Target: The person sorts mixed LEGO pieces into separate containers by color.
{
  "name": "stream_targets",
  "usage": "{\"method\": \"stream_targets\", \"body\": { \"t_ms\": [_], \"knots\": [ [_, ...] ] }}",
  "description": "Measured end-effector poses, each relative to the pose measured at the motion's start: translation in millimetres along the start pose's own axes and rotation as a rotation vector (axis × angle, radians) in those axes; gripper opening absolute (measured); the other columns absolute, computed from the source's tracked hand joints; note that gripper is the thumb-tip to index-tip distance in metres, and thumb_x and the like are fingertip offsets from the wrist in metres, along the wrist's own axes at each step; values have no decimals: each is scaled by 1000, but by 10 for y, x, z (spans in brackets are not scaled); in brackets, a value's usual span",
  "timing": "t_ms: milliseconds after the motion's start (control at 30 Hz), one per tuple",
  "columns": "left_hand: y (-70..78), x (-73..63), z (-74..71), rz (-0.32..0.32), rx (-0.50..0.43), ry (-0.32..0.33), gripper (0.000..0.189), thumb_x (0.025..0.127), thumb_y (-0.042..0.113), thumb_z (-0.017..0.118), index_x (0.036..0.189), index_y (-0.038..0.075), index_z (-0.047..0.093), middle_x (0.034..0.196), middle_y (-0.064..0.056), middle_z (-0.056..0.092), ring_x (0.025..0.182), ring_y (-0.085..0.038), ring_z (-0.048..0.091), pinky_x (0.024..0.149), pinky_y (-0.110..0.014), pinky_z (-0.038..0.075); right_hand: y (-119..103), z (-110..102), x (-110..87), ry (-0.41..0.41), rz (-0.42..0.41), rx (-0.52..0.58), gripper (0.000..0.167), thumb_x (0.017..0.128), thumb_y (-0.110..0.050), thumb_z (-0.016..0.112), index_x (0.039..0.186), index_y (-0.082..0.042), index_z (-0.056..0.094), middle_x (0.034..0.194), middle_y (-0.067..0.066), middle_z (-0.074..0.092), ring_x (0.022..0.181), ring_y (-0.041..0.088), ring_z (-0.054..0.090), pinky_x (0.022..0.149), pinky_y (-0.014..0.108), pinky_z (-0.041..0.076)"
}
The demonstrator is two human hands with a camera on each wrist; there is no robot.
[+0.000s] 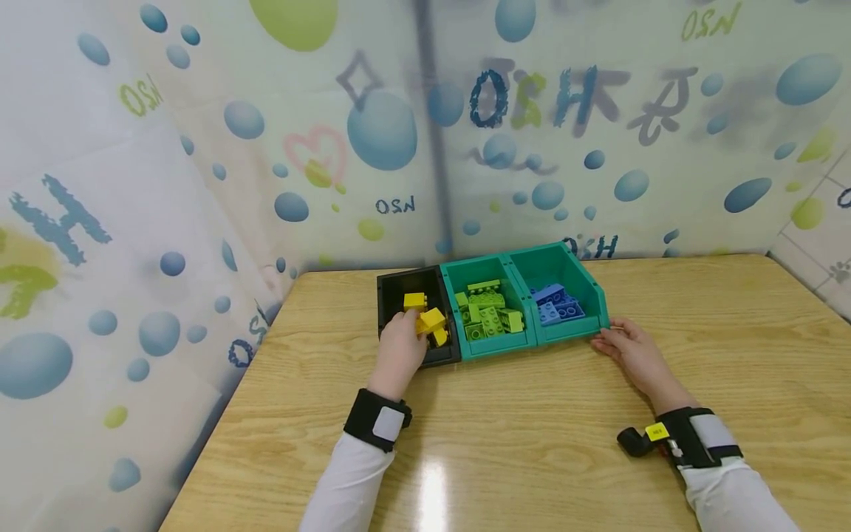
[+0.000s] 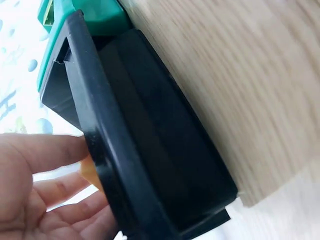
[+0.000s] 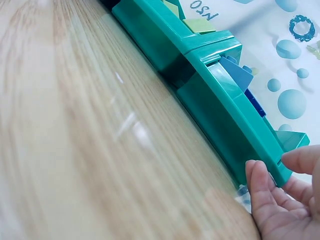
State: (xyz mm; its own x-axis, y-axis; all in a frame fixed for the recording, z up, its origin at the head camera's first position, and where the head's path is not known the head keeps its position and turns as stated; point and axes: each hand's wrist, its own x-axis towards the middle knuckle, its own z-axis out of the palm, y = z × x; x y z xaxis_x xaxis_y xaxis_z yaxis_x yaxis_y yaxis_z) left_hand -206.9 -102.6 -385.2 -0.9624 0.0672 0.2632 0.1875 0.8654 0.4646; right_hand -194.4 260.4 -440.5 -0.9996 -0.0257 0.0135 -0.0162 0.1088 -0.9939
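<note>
My left hand (image 1: 402, 343) reaches over the front of the black bin (image 1: 452, 353) and pinches a yellow toy brick (image 1: 432, 320) between thumb and fingers. More yellow bricks (image 1: 414, 301) lie in that bin. In the left wrist view the bin's black wall (image 2: 150, 135) hides the fingertips, and only a bit of the yellow brick (image 2: 90, 172) shows. At the other end of the row, my right hand (image 1: 634, 355) grips the front right corner of a teal bin (image 1: 572, 331) holding blue bricks (image 1: 557, 304). Its thumb and fingers are around that corner in the right wrist view.
A middle teal bin (image 1: 495, 345) with green bricks (image 1: 488, 314) sits between the black bin and the blue-brick bin, all side by side. They stand on a wooden table (image 1: 518, 428) near its back edge. A patterned curtain (image 1: 532, 185) hangs behind.
</note>
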Motion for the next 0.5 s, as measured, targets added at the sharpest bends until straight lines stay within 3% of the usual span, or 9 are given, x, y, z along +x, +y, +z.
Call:
{"method": "stream_targets", "body": {
  "t_ms": [233, 500],
  "knots": [
    [-11, -9, 22, -5, 64, -49, 29, 91, 1, 58, 118, -8, 51, 101, -23, 61, 89, -33, 63, 80, -43, 55, -5, 4, 8, 1, 5, 6, 40, 102, -15, 37, 127, 15, 28, 91, -12, 57, 84, -6, 60, 78, 10, 51],
    [36, -62, -6, 14, 158, -97, 25, 93, 5, 55, 109, -14, 57, 100, -26, 59, 88, -34, 62, 79, -43, 54, -5, 5, 4, 4, 18, -17, 42, 102, -15, 35, 130, 15, 26, 92, -12, 56, 85, -8, 60, 79, 10, 50]
  ]
}}
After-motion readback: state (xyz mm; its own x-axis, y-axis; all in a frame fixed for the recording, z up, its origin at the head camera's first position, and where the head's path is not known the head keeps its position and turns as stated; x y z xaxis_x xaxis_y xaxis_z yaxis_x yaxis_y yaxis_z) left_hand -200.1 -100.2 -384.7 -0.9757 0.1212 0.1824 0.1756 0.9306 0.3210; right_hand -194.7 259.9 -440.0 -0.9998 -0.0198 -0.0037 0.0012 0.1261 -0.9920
